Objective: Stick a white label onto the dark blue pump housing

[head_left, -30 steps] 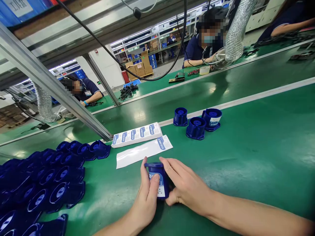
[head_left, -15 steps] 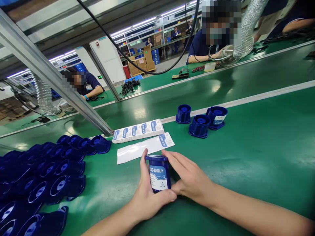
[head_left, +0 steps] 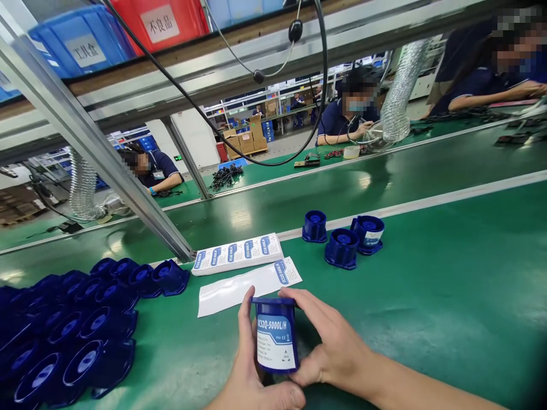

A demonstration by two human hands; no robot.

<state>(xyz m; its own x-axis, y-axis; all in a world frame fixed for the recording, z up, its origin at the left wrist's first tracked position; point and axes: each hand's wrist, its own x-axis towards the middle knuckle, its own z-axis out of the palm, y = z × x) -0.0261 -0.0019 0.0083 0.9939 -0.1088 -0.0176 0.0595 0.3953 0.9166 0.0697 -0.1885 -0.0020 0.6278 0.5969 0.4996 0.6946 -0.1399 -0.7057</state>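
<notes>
I hold a blue plastic cylinder part (head_left: 276,336) upright between both hands, low in the middle of the view. A white and blue label reading XCSQ-5000L/H faces me on its side. My left hand (head_left: 250,370) wraps its left side and bottom, thumb under it. My right hand (head_left: 331,347) cups its right side, fingers at the top rim. Just beyond lie a nearly bare label backing strip (head_left: 248,285) and a sheet of printed labels (head_left: 237,253).
Several unlabelled blue parts (head_left: 72,324) are heaped at the left. Three more blue parts (head_left: 344,239) stand by the white belt edge (head_left: 448,196), one with a label. A slanted metal post (head_left: 106,165) meets the green belt. Co-workers sit at the far side.
The part has risen off the belt and come closer to me, its label now fully facing me. My left thumb moved under it. The view tilted upward.
</notes>
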